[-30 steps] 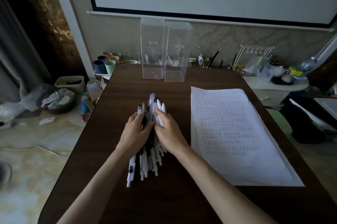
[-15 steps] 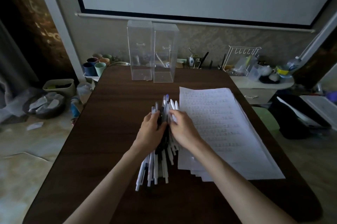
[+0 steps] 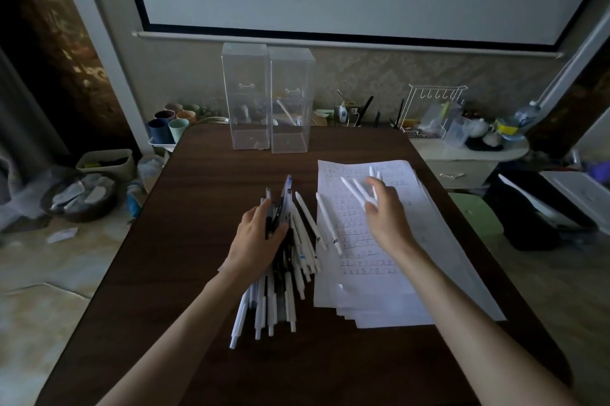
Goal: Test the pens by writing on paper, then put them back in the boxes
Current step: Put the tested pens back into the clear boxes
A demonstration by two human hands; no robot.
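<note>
White pens [image 3: 271, 306] fan out under the grip of the left hand [image 3: 255, 240].

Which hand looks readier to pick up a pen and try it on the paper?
The right hand, probably. It is open over the paper, its fingers touching loose white pens lying there. The left hand is busy gripping the pile of pens beside the sheets.

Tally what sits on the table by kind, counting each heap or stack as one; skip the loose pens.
clear boxes: 2
paper stack: 1
pen heap: 1
total: 4
</note>
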